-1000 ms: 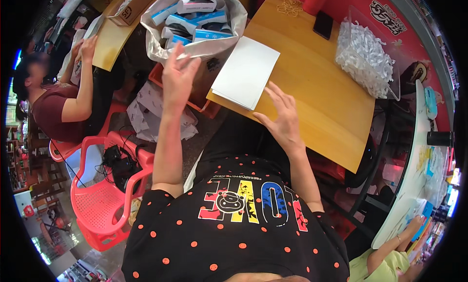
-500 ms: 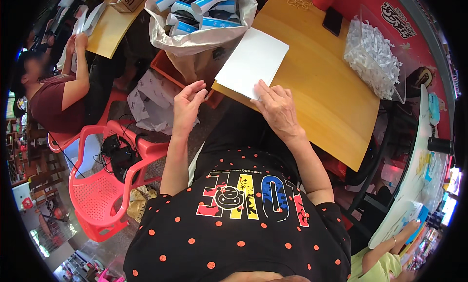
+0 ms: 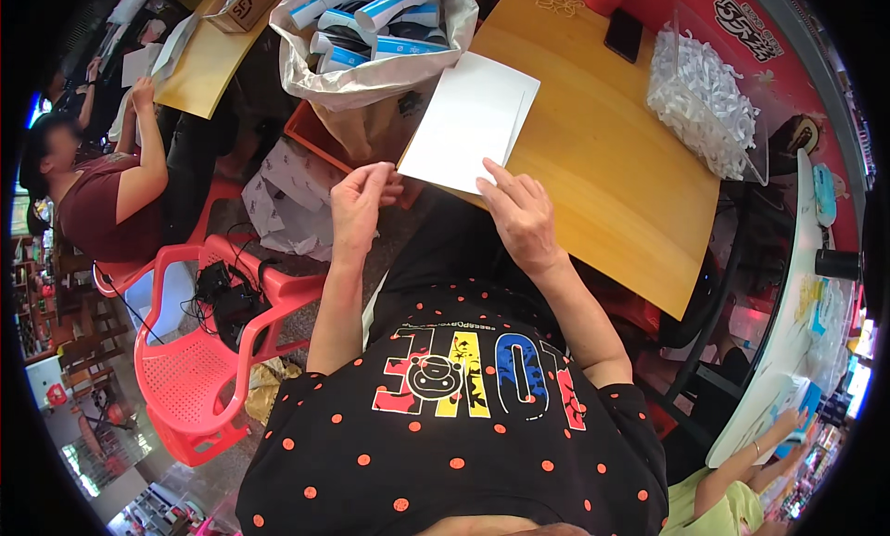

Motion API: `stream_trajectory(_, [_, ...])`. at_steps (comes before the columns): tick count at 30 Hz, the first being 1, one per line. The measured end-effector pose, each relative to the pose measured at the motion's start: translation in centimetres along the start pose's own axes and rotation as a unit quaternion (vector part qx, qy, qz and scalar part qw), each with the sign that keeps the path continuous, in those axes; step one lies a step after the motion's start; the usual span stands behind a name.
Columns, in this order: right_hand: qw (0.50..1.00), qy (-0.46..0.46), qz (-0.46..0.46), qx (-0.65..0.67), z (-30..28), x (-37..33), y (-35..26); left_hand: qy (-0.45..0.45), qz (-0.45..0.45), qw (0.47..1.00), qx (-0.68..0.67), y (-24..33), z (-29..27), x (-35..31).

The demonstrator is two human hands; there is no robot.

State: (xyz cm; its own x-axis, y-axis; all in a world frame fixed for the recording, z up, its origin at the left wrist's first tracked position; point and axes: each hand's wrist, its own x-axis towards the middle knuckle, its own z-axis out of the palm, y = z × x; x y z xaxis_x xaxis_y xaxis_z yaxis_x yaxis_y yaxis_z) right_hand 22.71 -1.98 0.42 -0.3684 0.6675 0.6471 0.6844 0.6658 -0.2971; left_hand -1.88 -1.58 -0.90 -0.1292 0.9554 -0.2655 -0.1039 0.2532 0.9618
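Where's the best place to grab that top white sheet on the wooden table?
Probably pinch the top white sheet at its near-left corner, coming from the left. It lies flat and thin, offering little to grip mid-surface, but that corner reaches the edge of the wooden table, right by the left hand. The right hand is at the near-right corner.

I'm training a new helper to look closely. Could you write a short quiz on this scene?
1. True or false: the dark phone lies on the red chair.
2. Fill in the missing word: the fingertips of the person's right hand rest on the white ____.
3. Where are the blue-and-white tubes?
A) in the clear bin
B) under the wooden table
C) in the pale bag

Key:
1. False; the dark phone lies on the wooden table.
2. Paper.
3. C.
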Motion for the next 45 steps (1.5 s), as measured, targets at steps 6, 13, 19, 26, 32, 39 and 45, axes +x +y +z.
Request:
stream_trajectory(6, [0.967,-0.01,-0.099,0.232,-5.2,0.1,-2.8,-0.142,-0.179,0.923,-0.31,1.4,1.0,-1.0])
stream_trajectory(13, [0.797,-0.068,0.384,0.46,-8.5,-1.6,-4.0,-0.195,-0.099,0.946,-0.241,1.2,3.6,-3.1])
stream_trajectory(19, [0.683,0.037,0.437,0.584,-5.9,-2.2,0.0,-0.305,0.243,0.913,0.121,3.9,4.9,-4.7])
stream_trajectory(26, [0.63,0.028,0.467,0.62,-3.4,-3.0,1.1,-0.323,0.422,0.797,0.288,4.4,5.7,-4.9])
stream_trajectory(32, [0.706,0.141,0.419,0.552,-2.8,-3.5,1.4,-0.128,0.366,0.875,0.288,4.2,5.5,-5.7])
stream_trajectory(39, [0.779,0.109,0.368,0.496,-4.4,-2.6,1.5,-0.18,-0.189,0.945,-0.199,2.9,4.9,-5.6])
stream_trajectory(45, [0.732,0.132,0.408,0.529,-4.0,-2.4,1.3,-0.249,-0.162,0.94,-0.17,1.5,5.2,-5.0])
